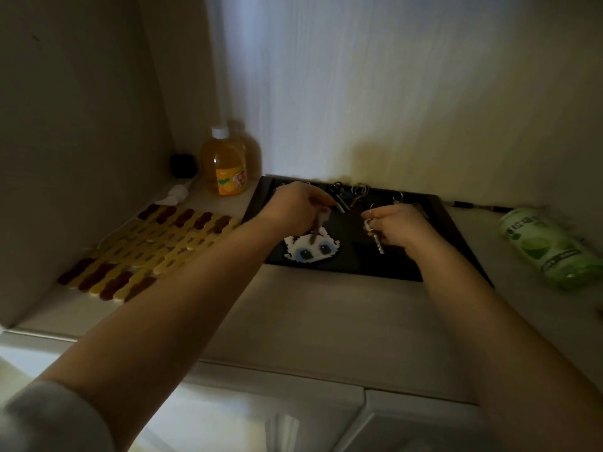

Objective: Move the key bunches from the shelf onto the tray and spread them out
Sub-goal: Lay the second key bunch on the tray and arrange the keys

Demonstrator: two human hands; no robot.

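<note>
A black tray (pixel 456 243) lies on the shelf against the back wall. My left hand (pixel 293 210) hovers over its left part, pinching a key (pixel 318 225) that hangs down above a white bead charm with blue eyes (pixel 313 251). My right hand (pixel 396 228) is over the tray's middle, closed on a key bunch with a silver key (pixel 377 241) hanging below the fingers. More key bunches with rings (pixel 349 195) lie at the tray's far edge; another ring (pixel 398 197) shows behind my right hand.
An orange juice bottle (pixel 225 163) stands at the back left beside a small black object (pixel 183 165). A yellow and brown slatted mat (pixel 146 252) lies left of the tray. A green can (pixel 548 247) lies on its side at right.
</note>
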